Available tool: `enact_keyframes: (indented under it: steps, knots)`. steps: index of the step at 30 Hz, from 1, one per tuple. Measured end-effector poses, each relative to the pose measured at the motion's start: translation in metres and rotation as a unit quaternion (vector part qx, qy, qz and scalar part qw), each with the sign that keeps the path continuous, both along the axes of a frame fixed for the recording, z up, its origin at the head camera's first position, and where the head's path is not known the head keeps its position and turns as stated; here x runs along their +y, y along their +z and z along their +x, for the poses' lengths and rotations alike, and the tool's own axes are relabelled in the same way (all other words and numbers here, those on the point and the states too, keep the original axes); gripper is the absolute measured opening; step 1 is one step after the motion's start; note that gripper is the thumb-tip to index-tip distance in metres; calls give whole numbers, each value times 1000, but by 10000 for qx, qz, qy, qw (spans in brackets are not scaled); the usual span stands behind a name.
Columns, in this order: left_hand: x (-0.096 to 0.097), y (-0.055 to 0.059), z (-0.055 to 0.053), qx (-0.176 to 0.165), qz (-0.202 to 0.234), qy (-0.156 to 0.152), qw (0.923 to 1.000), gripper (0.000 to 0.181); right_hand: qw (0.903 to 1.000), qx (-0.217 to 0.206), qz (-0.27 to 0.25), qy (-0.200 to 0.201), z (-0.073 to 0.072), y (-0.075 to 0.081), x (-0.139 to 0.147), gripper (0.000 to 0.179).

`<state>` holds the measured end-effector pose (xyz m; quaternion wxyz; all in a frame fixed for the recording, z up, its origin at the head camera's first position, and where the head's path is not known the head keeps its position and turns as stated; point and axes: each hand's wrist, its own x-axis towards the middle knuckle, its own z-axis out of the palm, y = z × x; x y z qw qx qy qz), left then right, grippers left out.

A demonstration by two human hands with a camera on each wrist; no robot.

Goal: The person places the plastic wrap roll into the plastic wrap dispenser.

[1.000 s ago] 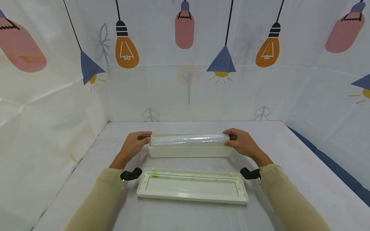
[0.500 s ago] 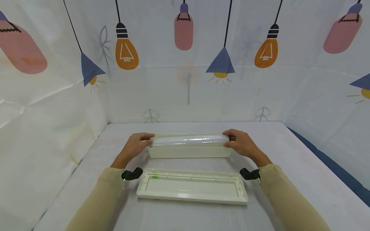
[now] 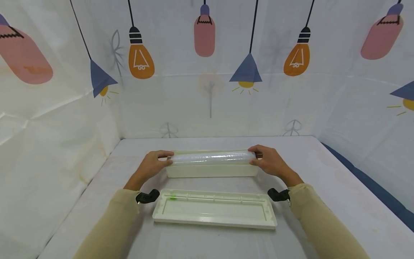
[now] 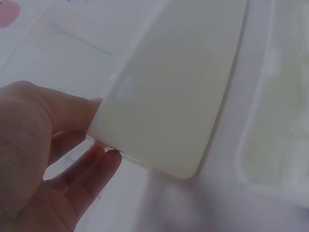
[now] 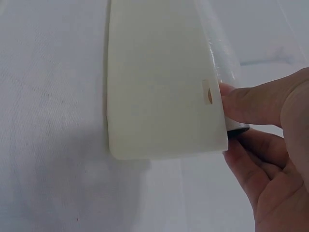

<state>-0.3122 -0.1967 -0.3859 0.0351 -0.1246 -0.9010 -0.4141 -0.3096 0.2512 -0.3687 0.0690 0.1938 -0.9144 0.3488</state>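
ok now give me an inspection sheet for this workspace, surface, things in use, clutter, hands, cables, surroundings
Surface: white table, level
Things: cling film roll in cream dispenser box, right end above the rim; matching lid in front, inner face up
Clutter: nothing seen
Hands: left hand pinches the roll's left end; right hand pinches its right end
Cables: nothing seen; cords on the backdrop are printed
Surroundings: white backdrop with printed lamps

The right grip (image 5: 286,157) holds the dark-ended shiny roll (image 5: 223,55) at the cream box's (image 5: 161,82) edge.
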Motion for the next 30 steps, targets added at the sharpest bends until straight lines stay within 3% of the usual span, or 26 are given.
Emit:
enact_keyframes:
  steps: [30]
  knots:
    - [2, -3, 0, 264, -66, 50, 9996, 34, 9996, 181, 212, 83, -1, -1, 2, 42]
